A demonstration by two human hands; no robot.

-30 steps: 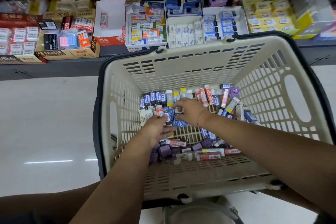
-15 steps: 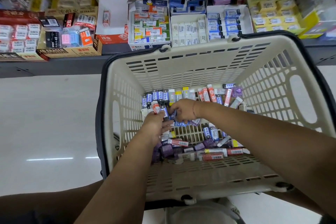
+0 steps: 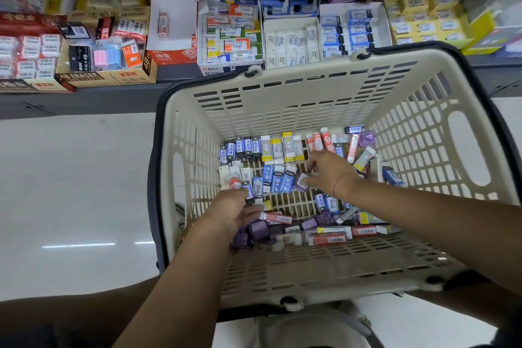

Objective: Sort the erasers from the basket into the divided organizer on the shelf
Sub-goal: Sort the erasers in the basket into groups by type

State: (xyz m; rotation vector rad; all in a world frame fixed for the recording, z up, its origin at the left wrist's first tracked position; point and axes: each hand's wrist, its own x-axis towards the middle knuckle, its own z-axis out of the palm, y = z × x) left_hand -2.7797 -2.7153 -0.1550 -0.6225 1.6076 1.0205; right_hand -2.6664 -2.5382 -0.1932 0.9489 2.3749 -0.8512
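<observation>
Both hands work among loose erasers (image 3: 278,178) in the basket (image 3: 310,87). The left hand (image 3: 236,210) pinches a blue one; the right hand (image 3: 327,169) pinches a purple one. Either could slip, or land in the wrong organizer (image 3: 230,34) compartment.

- Both forearms are bare to the frame's edge; no sleeve shows on either.
- The right hand (image 3: 329,171) has a thin reddish thread (image 3: 337,185) looped once around its wrist.
- The left hand (image 3: 234,210) wears nothing: no ring, watch or band on its visible side.
- Fingernails are too blurred to describe.
</observation>
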